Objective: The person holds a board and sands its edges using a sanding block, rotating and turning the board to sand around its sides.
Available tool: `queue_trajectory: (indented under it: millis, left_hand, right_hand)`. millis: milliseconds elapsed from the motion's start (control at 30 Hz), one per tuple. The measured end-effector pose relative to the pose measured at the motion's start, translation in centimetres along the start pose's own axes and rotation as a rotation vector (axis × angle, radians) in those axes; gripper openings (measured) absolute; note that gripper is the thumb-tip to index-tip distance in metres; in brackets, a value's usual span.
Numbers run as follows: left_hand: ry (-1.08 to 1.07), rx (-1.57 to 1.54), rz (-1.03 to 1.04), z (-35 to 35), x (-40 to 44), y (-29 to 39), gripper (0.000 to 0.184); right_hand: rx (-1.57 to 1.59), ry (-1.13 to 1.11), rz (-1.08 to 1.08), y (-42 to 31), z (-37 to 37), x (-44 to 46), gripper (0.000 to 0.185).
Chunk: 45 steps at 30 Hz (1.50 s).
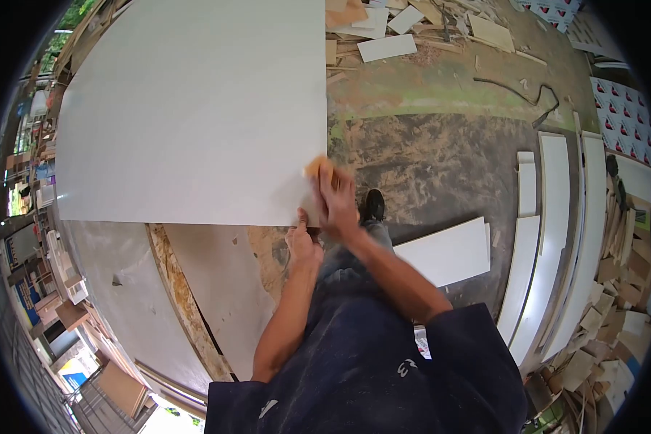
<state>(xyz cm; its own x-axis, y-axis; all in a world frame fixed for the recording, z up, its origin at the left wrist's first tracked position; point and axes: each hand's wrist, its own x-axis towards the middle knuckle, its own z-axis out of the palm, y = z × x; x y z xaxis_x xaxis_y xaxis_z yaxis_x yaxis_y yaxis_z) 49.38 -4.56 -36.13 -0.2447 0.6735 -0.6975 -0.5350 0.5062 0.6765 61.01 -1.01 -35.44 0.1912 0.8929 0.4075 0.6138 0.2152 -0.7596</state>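
A large white panel (195, 116) fills the upper left of the view, its near right corner close to my body. My right hand (335, 197) is closed around a small orange-yellow block (318, 168) that touches the panel's right edge just above that corner. My left hand (304, 239) grips the panel's near edge beside the corner, the thumb on top and the other fingers partly hidden below.
Long white boards (550, 202) lie on the floor at the right, and a shorter white board (448, 253) is by my legs. Offcuts (387, 47) are scattered at the top. A black bent strip (513, 90) lies beyond my foot. Scrap is heaped at the far right.
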Motion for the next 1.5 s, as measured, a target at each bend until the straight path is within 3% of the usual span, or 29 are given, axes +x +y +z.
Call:
queue_trajectory:
  millis: [167, 267, 300, 400, 467, 633, 700, 800, 833, 900, 1000, 1067, 1200, 1300, 1400, 1500]
  left_hand:
    - [0.031, 0.069, -0.031, 1.1, -1.2, 1.6, 0.032]
    - [0.011, 0.057, -0.049, 1.1, -1.8, 2.1, 0.033]
    - [0.002, 0.038, -0.050, 1.2, -1.7, 2.3, 0.032]
    - [-0.013, 0.043, -0.077, 1.6, -1.8, 2.4, 0.029]
    - [-0.051, 0.010, -0.066, 1.9, -2.2, 2.6, 0.028]
    - [-0.081, 0.082, -0.046, 0.3, -1.1, 1.2, 0.029]
    - [0.006, 0.122, -0.095, 1.2, -1.8, 2.3, 0.029]
    - [0.033, 0.120, -0.123, 2.0, -2.4, 3.1, 0.031]
    - [0.031, 0.120, -0.123, 2.2, -2.5, 3.1, 0.031]
    - [0.040, 0.100, -0.126, 2.3, -2.6, 3.2, 0.034]
    - [0.059, 0.134, -0.122, 0.8, -2.3, 2.4, 0.035]
    - [-0.003, 0.157, -0.078, 0.0, -1.7, 2.1, 0.035]
    - [-0.086, 0.188, -0.117, 0.2, -2.3, 3.6, 0.035]
    - [-0.060, 0.075, -0.074, 0.9, -2.7, 3.7, 0.034]
    - [-0.096, 0.066, -0.100, 0.8, -3.1, 4.0, 0.033]
    - [-0.109, 0.096, -0.061, 0.4, -3.3, 3.9, 0.031]
  right_hand:
    - [-0.139, 0.167, 0.009, 8.1, 4.1, 16.1, 0.048]
    - [-0.046, 0.221, 0.031, 7.3, 4.1, 14.8, 0.046]
    - [0.154, 0.102, 0.118, 3.8, 1.5, 12.0, 0.049]
    - [0.020, 0.090, 0.048, -1.7, -0.2, -1.6, 0.053]
    - [0.117, 0.035, 0.183, -4.1, -1.2, -5.5, 0.055]
    - [-0.019, 0.136, 0.075, 3.1, 2.2, 7.3, 0.049]
    - [-0.107, 0.162, 0.111, 6.0, 3.6, 12.4, 0.056]
    - [0.078, 0.190, 0.108, 4.5, 3.0, 9.3, 0.057]
    - [0.094, 0.092, 0.202, 2.1, 1.9, 5.4, 0.059]
    - [0.175, 0.065, 0.115, -3.6, -0.5, -1.4, 0.061]
    - [0.048, 0.024, 0.185, -3.9, -0.2, -3.8, 0.060]
    - [0.065, 0.133, 0.101, 0.3, 1.7, 2.8, 0.056]
    - [-0.028, 0.155, 0.212, 7.2, 4.6, 15.9, 0.049]
    - [0.126, 0.219, 0.089, 4.8, 3.6, 10.4, 0.049]
    - [0.208, 0.098, 0.211, -4.0, -0.8, -3.1, 0.053]
    - [0.148, 0.090, 0.191, -3.9, -0.5, -3.5, 0.055]
